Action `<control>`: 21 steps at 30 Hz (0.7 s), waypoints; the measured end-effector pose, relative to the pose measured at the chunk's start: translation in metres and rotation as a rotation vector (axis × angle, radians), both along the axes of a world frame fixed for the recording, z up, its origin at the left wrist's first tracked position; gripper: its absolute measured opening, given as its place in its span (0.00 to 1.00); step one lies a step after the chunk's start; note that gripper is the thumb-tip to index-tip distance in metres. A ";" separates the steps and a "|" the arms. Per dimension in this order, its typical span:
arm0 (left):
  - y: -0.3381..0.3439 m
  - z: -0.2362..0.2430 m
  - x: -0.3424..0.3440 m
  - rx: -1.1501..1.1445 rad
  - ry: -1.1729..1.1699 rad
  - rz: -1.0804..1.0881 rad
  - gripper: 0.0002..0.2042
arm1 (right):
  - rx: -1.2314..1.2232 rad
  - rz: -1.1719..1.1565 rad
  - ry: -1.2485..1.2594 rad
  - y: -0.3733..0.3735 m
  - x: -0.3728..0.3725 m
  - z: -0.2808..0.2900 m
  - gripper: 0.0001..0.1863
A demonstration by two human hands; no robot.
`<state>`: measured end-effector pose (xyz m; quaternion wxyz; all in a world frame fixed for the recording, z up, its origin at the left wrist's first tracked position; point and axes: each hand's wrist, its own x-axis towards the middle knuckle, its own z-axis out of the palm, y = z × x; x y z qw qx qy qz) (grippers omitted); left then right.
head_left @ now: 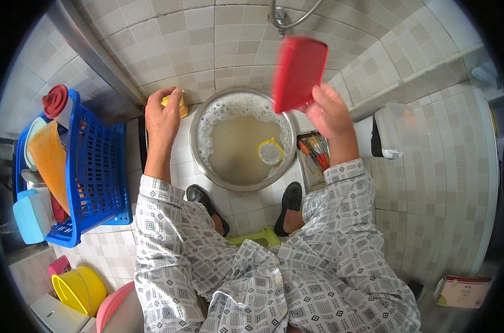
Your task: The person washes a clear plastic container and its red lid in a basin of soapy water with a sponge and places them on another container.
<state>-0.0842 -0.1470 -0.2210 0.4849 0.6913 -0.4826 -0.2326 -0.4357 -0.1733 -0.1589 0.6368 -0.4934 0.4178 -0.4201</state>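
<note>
My right hand (331, 111) grips a red plastic container (302, 72) by its lower edge, tilted up above the right rim of a metal basin; motion blurs it a little. Cloudy, foamy water fills the basin (194, 139). A round yellow-rimmed piece with a pale centre (270, 151) lies in the water at the right. Left of the basin, my left hand (162, 114) has its fingers curled together. A yellow object (183, 109) shows beside and behind those fingers, mostly hidden, so whether it is held is unclear.
A blue basket (99, 172) of kitchenware stands on the left, with a yellow bucket (88, 288) below it. Right of the basin, a tray (313, 176) holds red- and orange-handled utensils. A clear container (399, 127) stands farther right. A metal hose (272, 14) hangs at the wall.
</note>
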 end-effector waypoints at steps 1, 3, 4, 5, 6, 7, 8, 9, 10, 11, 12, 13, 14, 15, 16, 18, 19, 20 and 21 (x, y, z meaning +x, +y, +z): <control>-0.003 0.003 -0.007 0.012 -0.003 0.011 0.19 | -0.018 -0.001 0.239 -0.006 -0.025 -0.041 0.16; -0.006 0.003 -0.024 0.055 -0.010 0.017 0.18 | -0.036 0.243 1.436 -0.015 -0.050 -0.114 0.17; -0.005 -0.001 -0.018 0.033 -0.083 -0.001 0.18 | -0.291 0.273 1.854 0.006 -0.044 -0.134 0.17; -0.008 -0.006 -0.017 -0.009 -0.146 -0.018 0.18 | -0.159 0.170 1.797 0.006 -0.052 -0.154 0.15; -0.004 -0.008 -0.016 -0.030 -0.221 -0.012 0.18 | -0.253 0.131 1.761 0.002 -0.050 -0.148 0.16; 0.002 -0.008 -0.017 -0.021 -0.220 -0.012 0.17 | -0.310 0.102 1.722 0.011 -0.048 -0.145 0.16; 0.006 -0.003 -0.014 -0.016 -0.221 -0.024 0.17 | -0.263 0.120 1.497 0.012 -0.044 -0.129 0.15; 0.001 -0.003 -0.014 -0.028 -0.214 -0.042 0.16 | -0.223 0.116 1.283 -0.001 -0.043 -0.102 0.15; -0.002 -0.010 -0.014 -0.032 -0.206 -0.039 0.16 | -0.191 0.107 1.068 -0.007 -0.042 -0.073 0.14; -0.001 -0.011 -0.011 -0.040 -0.202 -0.041 0.15 | -0.111 0.055 0.721 -0.005 -0.037 -0.054 0.14; 0.001 -0.012 -0.007 -0.045 -0.201 -0.038 0.15 | -0.033 0.010 0.371 -0.003 -0.032 -0.039 0.13; -0.001 -0.011 -0.012 -0.063 -0.179 -0.047 0.15 | 0.038 -0.048 0.040 0.002 -0.036 -0.019 0.13; -0.003 -0.010 -0.015 -0.049 -0.167 -0.076 0.14 | 0.055 -0.032 -0.173 0.010 -0.035 -0.004 0.13; -0.004 -0.008 -0.016 -0.035 -0.158 -0.107 0.14 | -0.049 0.034 0.399 0.004 -0.042 -0.024 0.14; -0.008 -0.006 -0.036 -0.031 -0.124 -0.166 0.14 | -0.138 0.071 0.998 -0.001 -0.071 -0.053 0.15; -0.013 -0.018 -0.051 -0.072 -0.139 -0.235 0.13 | -0.267 0.134 1.661 0.008 -0.095 -0.078 0.16; -0.012 -0.031 -0.039 -0.079 -0.169 -0.271 0.13 | -0.354 0.173 1.706 0.015 -0.085 -0.083 0.17; -0.014 -0.031 -0.039 -0.087 -0.160 -0.298 0.13 | -0.435 0.130 1.558 0.014 -0.076 -0.079 0.18; -0.015 -0.028 -0.042 -0.094 -0.143 -0.336 0.12 | -0.506 0.082 1.419 0.015 -0.068 -0.068 0.20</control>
